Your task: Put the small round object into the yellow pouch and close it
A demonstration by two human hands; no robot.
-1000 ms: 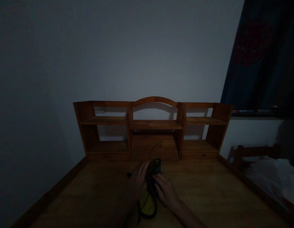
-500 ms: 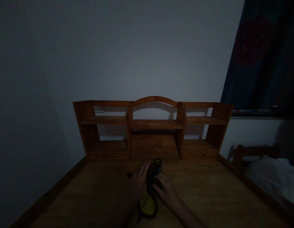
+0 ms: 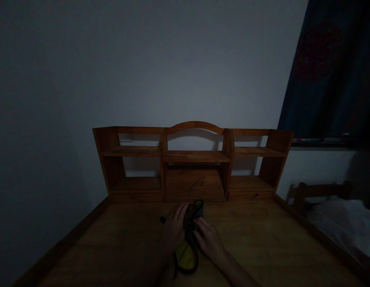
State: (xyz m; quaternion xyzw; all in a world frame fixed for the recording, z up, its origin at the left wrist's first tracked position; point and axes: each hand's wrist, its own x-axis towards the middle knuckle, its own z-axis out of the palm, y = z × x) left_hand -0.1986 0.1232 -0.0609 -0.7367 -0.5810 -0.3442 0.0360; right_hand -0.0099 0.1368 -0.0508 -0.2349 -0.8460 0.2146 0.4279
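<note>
Between my hands, on the wooden desk [image 3: 256,239], lies a dark case or pouch [image 3: 186,257] with a yellow-green lining and black edging, folded open toward me. My left hand [image 3: 174,227] rests against the left side of its dark upper part, fingers bent around it. From the right, my right hand [image 3: 208,237] pinches at the same upper part with bent fingers. Whatever the fingertips grip is too dark to make out. Past the left hand pokes a small black end [image 3: 163,219]. Another patch of yellow lining shows at the far end.
A wooden shelf unit [image 3: 196,156] stands along the back of the desk against a pale wall. Raised wooden rails [image 3: 319,235] edge the desk's sides. To the right are a bed frame with pale bedding [image 3: 346,223] and a dark curtain [image 3: 313,79].
Both hands stay at the pouch with only slight finger shifts. The dark upper part has tilted a little to the left.
</note>
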